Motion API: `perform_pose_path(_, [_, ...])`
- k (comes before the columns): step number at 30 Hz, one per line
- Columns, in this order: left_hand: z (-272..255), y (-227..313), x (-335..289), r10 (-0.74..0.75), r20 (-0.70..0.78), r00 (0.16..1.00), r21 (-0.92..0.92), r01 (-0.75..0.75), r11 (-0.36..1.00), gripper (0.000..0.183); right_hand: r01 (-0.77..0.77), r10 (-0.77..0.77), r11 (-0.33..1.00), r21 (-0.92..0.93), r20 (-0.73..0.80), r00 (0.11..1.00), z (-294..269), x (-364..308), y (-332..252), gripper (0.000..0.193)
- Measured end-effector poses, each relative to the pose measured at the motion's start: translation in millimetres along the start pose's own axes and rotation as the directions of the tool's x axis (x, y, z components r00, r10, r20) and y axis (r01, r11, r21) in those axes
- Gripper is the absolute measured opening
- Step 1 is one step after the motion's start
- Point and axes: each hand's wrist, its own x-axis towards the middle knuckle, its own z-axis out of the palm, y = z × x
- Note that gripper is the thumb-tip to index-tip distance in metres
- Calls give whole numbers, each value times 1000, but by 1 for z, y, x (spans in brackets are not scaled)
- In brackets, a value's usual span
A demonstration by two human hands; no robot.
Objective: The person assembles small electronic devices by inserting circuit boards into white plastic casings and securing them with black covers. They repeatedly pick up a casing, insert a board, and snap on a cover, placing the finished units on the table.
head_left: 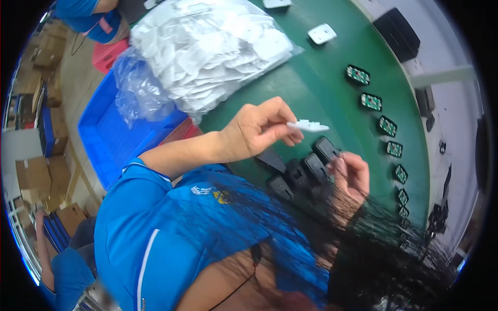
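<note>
Green tabletop (316,78): right edge bows past row of circuit boards (387,126); green surface shows between row and clear bag of white parts (207,49). Blue shirt (140,207) bears chest emblem (221,196), too blurred to read. Blue bin (96,142) beside bag, partly under loose plastic. Black housings (314,167) clustered near hands, some hidden by dark hair; lower boards veiled too. Right hand (353,175) beside housings, fingers bent, grip contents cannot be told. Left hand (259,127) pinches small white piece (309,126) above tabletop, thumb against fingers.
</note>
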Motion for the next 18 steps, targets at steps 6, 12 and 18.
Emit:
perform_pose_path(6, [29,-16,16,13,75,997,-38,-11,999,22,-90,91,996,27,-37,995,14,3,9,8])
perform_pose_path(12, [29,-16,35,-220,85,972,-92,228,969,36,-139,140,990,22,-72,988,10,5,16,8])
perform_pose_path(18, [32,-17,32,48,167,985,282,-94,955,20,-85,89,981,-176,15,996,1,12,25,7])
